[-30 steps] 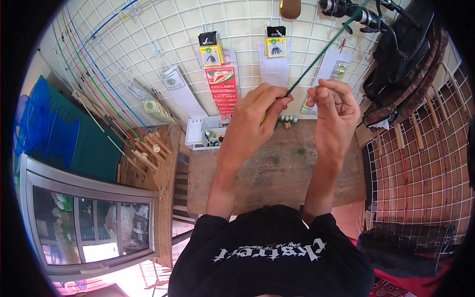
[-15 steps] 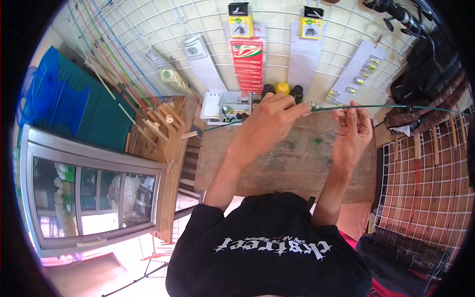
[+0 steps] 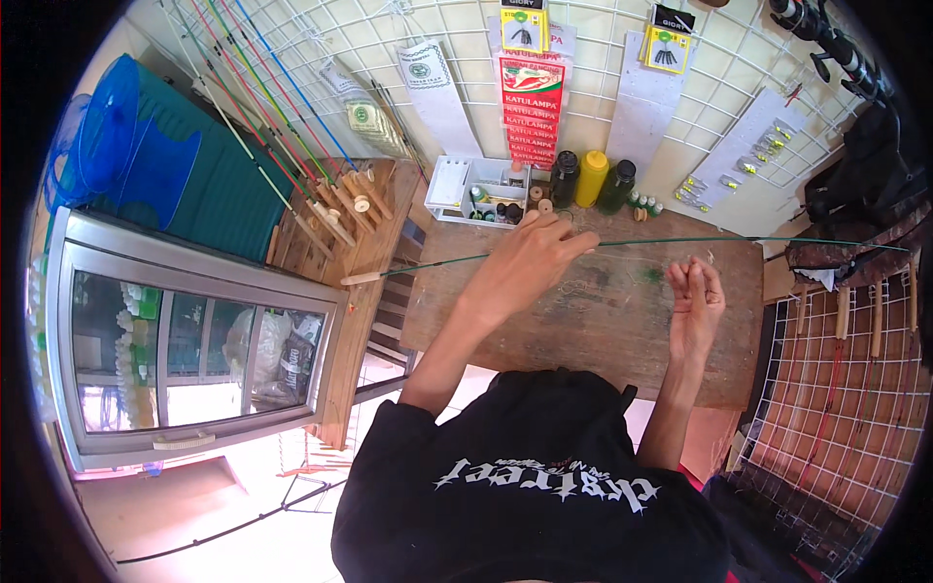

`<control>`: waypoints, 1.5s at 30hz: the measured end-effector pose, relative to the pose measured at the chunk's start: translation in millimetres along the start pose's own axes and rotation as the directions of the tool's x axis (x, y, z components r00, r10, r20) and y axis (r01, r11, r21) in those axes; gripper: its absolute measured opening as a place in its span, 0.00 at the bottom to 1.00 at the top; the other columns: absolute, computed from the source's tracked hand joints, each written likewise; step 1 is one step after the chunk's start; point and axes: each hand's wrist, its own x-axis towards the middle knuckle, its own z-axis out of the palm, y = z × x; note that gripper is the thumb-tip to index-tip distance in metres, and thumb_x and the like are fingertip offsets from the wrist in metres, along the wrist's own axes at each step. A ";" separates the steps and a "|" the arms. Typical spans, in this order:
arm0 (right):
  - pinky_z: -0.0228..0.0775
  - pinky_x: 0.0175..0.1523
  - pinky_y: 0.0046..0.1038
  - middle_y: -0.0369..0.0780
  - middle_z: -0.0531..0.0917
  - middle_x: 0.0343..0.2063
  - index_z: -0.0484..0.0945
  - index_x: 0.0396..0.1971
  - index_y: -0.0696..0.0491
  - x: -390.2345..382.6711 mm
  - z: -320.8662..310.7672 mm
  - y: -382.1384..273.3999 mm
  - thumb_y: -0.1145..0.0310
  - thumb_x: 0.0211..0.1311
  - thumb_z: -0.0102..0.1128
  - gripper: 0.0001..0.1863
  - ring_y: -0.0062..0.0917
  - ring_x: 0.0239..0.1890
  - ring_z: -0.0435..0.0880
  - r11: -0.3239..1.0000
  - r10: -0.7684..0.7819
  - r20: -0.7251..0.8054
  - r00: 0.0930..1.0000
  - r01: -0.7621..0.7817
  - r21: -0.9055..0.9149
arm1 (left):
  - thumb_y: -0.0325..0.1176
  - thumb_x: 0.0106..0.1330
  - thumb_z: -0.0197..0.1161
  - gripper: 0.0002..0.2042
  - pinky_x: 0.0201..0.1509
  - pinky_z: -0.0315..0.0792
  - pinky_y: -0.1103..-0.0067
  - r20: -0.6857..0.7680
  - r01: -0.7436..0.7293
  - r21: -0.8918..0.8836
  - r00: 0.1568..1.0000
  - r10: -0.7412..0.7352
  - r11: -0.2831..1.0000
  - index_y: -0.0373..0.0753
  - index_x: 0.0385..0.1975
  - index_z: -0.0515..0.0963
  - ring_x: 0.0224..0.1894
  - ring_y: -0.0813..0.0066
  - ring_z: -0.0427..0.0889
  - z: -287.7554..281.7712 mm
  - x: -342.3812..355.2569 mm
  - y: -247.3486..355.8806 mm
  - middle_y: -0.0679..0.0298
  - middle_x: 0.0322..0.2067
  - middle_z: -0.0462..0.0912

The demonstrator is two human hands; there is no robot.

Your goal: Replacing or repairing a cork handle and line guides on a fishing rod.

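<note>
A slim green fishing rod (image 3: pixel 680 241) stretches across above the workbench, its pale wooden handle (image 3: pixel 362 279) at the left and its thin tip at the far right. My left hand (image 3: pixel 535 260) is closed around the rod, back of the hand up, covering part of it. Just below the rod, my right hand (image 3: pixel 698 301) is raised with thumb and fingertips pinched together, apart from the rod. A faint pale strand seems to lie between the hands; what the right fingertips hold is too fine to make out.
Behind the hands on the wooden workbench (image 3: pixel 486 335) stand a white organizer box (image 3: pixel 449 216), a yellow bottle (image 3: pixel 591 179) and dark bottles (image 3: pixel 616 188). Several rods with wooden handles (image 3: pixel 335 219) stand at left by a glass cabinet (image 3: pixel 194 442). A white wire grid (image 3: pixel 826 389) is at right.
My right hand has come off the rod and moved slightly down, below it. My left hand still grips the rod. The whole view has shifted, showing more of the bottles.
</note>
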 end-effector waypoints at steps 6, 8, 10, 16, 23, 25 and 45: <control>0.75 0.51 0.27 0.47 0.81 0.39 0.75 0.43 0.63 -23.8 -15.8 8.6 0.80 0.55 0.61 0.15 0.32 0.43 0.82 0.986 0.159 0.098 0.982 -0.153 -0.067 | 0.26 0.56 0.57 0.10 0.47 0.66 0.70 0.058 0.128 -0.106 0.991 -0.122 0.986 0.40 0.39 0.76 0.38 0.64 0.74 22.8 -16.3 -3.0 0.60 0.27 0.74; 0.74 0.51 0.27 0.47 0.81 0.39 0.75 0.44 0.64 -33.4 -12.4 9.0 0.81 0.53 0.61 0.16 0.33 0.44 0.82 0.977 0.178 0.091 0.980 -0.165 -0.131 | 0.26 0.56 0.57 0.10 0.46 0.65 0.70 0.053 0.122 -0.135 0.992 -0.116 0.983 0.40 0.38 0.77 0.38 0.64 0.74 31.6 -23.6 -2.8 0.60 0.27 0.74; 0.74 0.52 0.27 0.47 0.82 0.39 0.75 0.44 0.64 -39.7 -16.5 10.5 0.82 0.52 0.62 0.17 0.34 0.44 0.82 0.965 0.191 0.066 0.979 -0.175 -0.196 | 0.27 0.57 0.58 0.09 0.45 0.65 0.70 0.052 0.104 -0.173 0.994 -0.097 0.979 0.39 0.38 0.77 0.37 0.64 0.73 39.9 -26.8 0.7 0.60 0.27 0.74; 0.78 0.47 0.29 0.46 0.83 0.35 0.76 0.43 0.63 -49.7 -32.5 10.0 0.80 0.56 0.59 0.13 0.33 0.40 0.83 0.953 0.167 -0.049 0.985 -0.174 -0.248 | 0.27 0.57 0.60 0.08 0.39 0.63 0.71 -0.039 0.161 -0.173 0.985 -0.170 0.972 0.39 0.36 0.78 0.34 0.63 0.71 48.5 -31.6 16.0 0.60 0.25 0.72; 0.76 0.39 0.25 0.45 0.83 0.33 0.76 0.38 0.60 -43.9 -29.9 5.8 0.78 0.58 0.59 0.08 0.26 0.32 0.82 0.999 0.028 -0.204 0.979 -0.036 -0.036 | 0.26 0.59 0.59 0.05 0.38 0.66 0.68 -0.078 0.269 -0.332 0.947 -0.311 0.904 0.34 0.34 0.77 0.33 0.56 0.72 57.8 -40.6 27.1 0.56 0.27 0.74; 0.75 0.39 0.25 0.45 0.83 0.33 0.76 0.37 0.61 -39.9 -25.2 5.7 0.79 0.57 0.59 0.08 0.25 0.33 0.82 0.998 0.003 -0.219 0.976 0.012 0.067 | 0.26 0.59 0.59 0.05 0.38 0.67 0.67 -0.042 0.292 -0.372 0.943 -0.330 0.881 0.34 0.34 0.77 0.33 0.54 0.73 59.1 -40.9 28.7 0.55 0.28 0.74; 0.71 0.37 0.22 0.38 0.81 0.26 0.73 0.36 0.58 -31.5 -8.3 -4.7 0.80 0.57 0.59 0.08 0.20 0.29 0.79 0.983 -0.182 -0.285 0.941 0.183 -0.021 | 0.21 0.58 0.57 0.06 0.35 0.67 0.69 -0.026 0.319 -0.426 0.931 -0.364 0.847 0.33 0.34 0.77 0.30 0.56 0.72 63.4 -44.7 23.1 0.54 0.27 0.75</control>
